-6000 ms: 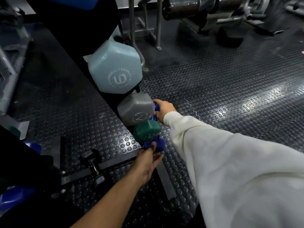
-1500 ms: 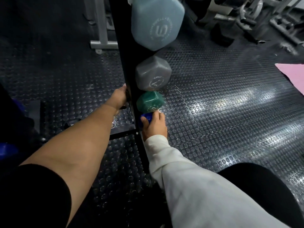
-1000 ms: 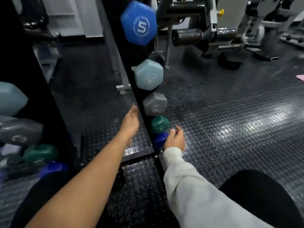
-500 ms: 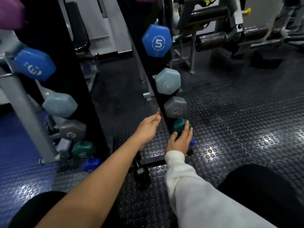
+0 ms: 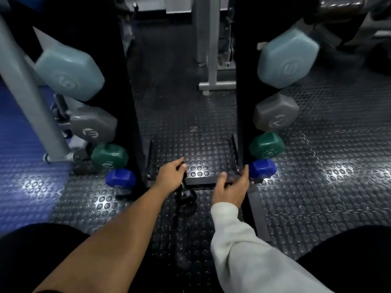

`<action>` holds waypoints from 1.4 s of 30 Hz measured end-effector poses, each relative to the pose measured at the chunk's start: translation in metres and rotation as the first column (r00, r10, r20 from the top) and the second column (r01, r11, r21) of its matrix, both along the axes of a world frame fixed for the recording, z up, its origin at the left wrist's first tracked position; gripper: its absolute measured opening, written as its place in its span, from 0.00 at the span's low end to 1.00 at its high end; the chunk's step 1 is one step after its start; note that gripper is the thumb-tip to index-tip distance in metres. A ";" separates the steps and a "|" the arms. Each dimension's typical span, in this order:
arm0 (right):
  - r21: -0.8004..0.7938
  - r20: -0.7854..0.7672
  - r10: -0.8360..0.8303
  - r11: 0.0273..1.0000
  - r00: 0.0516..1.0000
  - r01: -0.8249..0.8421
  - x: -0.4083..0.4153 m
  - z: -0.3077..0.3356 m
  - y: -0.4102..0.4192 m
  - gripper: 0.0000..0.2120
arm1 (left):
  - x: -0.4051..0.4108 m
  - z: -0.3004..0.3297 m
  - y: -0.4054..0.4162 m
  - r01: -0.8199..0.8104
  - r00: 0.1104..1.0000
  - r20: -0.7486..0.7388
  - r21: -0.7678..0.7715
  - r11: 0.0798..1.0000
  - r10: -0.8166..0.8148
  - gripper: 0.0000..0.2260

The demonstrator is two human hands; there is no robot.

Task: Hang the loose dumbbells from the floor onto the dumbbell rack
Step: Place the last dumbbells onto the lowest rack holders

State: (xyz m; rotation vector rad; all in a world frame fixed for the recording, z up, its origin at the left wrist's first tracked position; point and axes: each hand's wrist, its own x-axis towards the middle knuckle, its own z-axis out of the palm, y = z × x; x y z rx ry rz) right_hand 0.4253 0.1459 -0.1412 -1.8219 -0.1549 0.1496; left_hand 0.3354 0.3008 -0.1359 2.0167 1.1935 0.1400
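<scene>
- While I look down between the two black uprights of the dumbbell rack (image 5: 240,115), both hands sit low at frame centre, over the rack's base bar (image 5: 203,180).
- Left hand (image 5: 170,176): fingers curled round the handle of a small black dumbbell (image 5: 186,195), which lies on the studded rubber floor (image 5: 330,187) just below the base bar. Its near head shows dark beneath the wrist; the far end is hidden by the hand.
- Right hand (image 5: 231,188), in a pale sleeve (image 5: 241,250): fingers spread and loose, grasping nothing. Whether the fingertips touch the base bar I cannot tell. The index finger reaches up just beside the blue dumbbell (image 5: 262,168).
- Right column, bottom to top: blue, green dumbbell (image 5: 267,145), grey dumbbell (image 5: 276,113), light-blue dumbbell (image 5: 287,58), all hung on the right upright.
- Left of frame: a matching column of heads, blue (image 5: 121,178), green (image 5: 110,155), grey (image 5: 94,124), light-blue (image 5: 69,70), blurred, beside a slanted grey post (image 5: 29,89).
- Upper centre: a grey machine leg (image 5: 209,45) stands on the floor behind the rack.
</scene>
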 end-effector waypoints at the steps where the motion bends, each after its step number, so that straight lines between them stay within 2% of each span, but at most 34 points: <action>1: -0.036 -0.008 0.056 0.998 0.998 -0.056 -0.007 -0.008 0.001 0.33 | -0.002 -0.010 0.007 -0.009 1.000 -0.016 0.004 1.000 0.009 0.20; 5: -0.180 -0.094 0.248 0.948 0.964 -0.262 -0.024 -0.045 0.017 0.31 | -0.001 -0.050 0.039 -0.010 0.990 -0.138 0.029 1.000 0.014 0.21; 10: -0.341 -0.203 0.377 0.838 0.904 -0.426 -0.031 -0.087 0.043 0.34 | 0.014 -0.093 0.076 -0.001 0.975 -0.222 0.016 1.000 0.004 0.29; 16: -0.498 -0.413 0.485 0.589 0.771 -0.637 -0.022 -0.132 0.070 0.42 | 0.030 -0.129 0.098 -0.080 0.980 -0.189 -0.095 0.992 0.061 0.33; 21: -0.516 -0.571 0.470 0.433 0.674 -0.739 -0.025 -0.156 0.099 0.50 | 0.037 -0.154 0.098 -0.128 0.974 -0.202 -0.139 0.982 0.099 0.26; 24: -0.524 -0.593 0.438 0.427 0.676 -0.736 -0.023 -0.167 0.113 0.45 | 0.043 -0.154 0.101 -0.186 0.974 -0.158 -0.152 0.971 0.162 0.28; 27: -0.484 -0.620 0.414 0.467 0.666 -0.740 -0.018 -0.180 0.117 0.38 | 0.045 -0.154 0.110 -0.206 0.967 -0.181 -0.151 0.967 0.178 0.34; 30: -0.434 -0.656 0.406 0.488 0.636 -0.758 -0.014 -0.197 0.109 0.40 | 0.044 -0.156 0.118 -0.156 0.961 -0.252 -0.147 0.977 0.115 0.38; 33: -0.423 -0.644 0.438 0.480 0.628 -0.768 -0.016 -0.182 0.106 0.38 | 0.042 -0.157 0.123 -0.052 0.945 -0.326 -0.113 0.992 0.013 0.40; 36: -0.426 -0.642 0.460 0.452 0.614 -0.784 -0.009 -0.186 0.105 0.37 | 0.041 -0.157 0.124 -0.021 0.935 -0.353 -0.032 0.999 0.008 0.36; 40: -0.419 -0.648 0.491 0.410 0.583 -0.811 -0.001 -0.192 0.101 0.40 | 0.033 -0.146 0.113 -0.062 0.915 -0.397 0.045 0.997 0.075 0.27; 42: -0.423 -0.644 0.511 0.383 0.570 -0.821 0.002 -0.192 0.099 0.40 | 0.023 -0.140 0.105 -0.093 0.907 -0.405 0.077 0.993 0.116 0.26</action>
